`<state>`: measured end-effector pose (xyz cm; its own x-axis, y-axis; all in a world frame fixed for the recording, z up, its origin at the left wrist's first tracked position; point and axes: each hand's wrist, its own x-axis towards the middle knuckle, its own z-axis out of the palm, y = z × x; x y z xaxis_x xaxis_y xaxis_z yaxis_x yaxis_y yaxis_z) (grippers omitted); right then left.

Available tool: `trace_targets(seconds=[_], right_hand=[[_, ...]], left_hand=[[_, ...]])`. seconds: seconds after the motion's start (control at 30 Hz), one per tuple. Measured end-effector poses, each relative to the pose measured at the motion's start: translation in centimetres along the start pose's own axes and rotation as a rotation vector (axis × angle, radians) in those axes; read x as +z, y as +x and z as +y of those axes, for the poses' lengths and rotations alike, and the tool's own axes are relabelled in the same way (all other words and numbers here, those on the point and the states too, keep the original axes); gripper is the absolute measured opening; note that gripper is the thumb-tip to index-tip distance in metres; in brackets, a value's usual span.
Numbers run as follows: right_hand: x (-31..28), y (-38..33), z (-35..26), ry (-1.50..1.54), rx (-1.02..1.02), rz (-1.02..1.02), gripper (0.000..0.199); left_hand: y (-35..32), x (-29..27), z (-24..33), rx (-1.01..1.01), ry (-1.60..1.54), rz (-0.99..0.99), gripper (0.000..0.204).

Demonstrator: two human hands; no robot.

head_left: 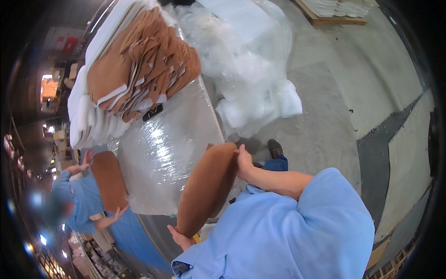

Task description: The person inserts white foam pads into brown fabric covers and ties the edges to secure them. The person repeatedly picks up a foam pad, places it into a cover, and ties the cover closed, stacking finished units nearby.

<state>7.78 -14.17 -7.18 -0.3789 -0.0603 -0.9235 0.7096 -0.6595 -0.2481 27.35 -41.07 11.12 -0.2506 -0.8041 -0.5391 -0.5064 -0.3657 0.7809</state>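
My two hands held a brown cushion (208, 188) by its opposite ends, close in front of my light blue shirt (283, 228). The fingers of my right hand (244, 162) were closed on its upper corner, and those of my left hand (180, 238) gripped the lower end (some of them hidden from me by the cushion itself). The cushion was tilted, its rounded side bulging out, at the near edge of a table (153, 172) covered in shiny clear film.

Farther along the tabletop lay a loose heap of brown covers (144, 60) with pale edges, beside a pile of white pads (86, 114); a small black object (153, 112) sat against the heap. To my left a co-worker (81, 197) in blue held a brown panel (109, 181) between two hands. Beyond the table's right edge was clear plastic wrapping (251, 74) around white padding, and a dark shoe (275, 149) showed on the floor below.
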Motion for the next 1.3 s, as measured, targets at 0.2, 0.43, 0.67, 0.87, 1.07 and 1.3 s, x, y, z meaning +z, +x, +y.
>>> trace_targets(seconds=[0.2,0.43,0.67,0.87,1.07,1.3], right_hand=[[2.3,4.8,-3.6,0.262,-0.118,-0.043,0.069],[1.6,5.1,-3.6,0.139,-0.126,0.194,0.076],[1.6,6.6,-4.5,0.114,-0.131,0.251,0.073],[1.3,8.6,-4.1,0.014,-0.152,0.28,0.07],[1.6,9.4,-3.2,-0.174,-0.168,0.218,0.066],[0.6,8.3,-3.4,-0.824,-0.338,0.002,0.062]], left_hand=[[-1.9,1.4,-2.1,0.741,0.484,-0.377,0.066],[-8.3,6.8,2.6,0.799,1.018,-0.542,0.081],[-6.6,8.7,1.7,0.922,1.08,-0.507,0.081],[-4.5,8.9,0.3,0.911,1.062,-0.474,0.074],[-3.4,8.5,-0.8,1.014,1.066,-0.462,0.074],[-3.7,9.2,1.4,1.019,1.06,-0.45,0.077]])
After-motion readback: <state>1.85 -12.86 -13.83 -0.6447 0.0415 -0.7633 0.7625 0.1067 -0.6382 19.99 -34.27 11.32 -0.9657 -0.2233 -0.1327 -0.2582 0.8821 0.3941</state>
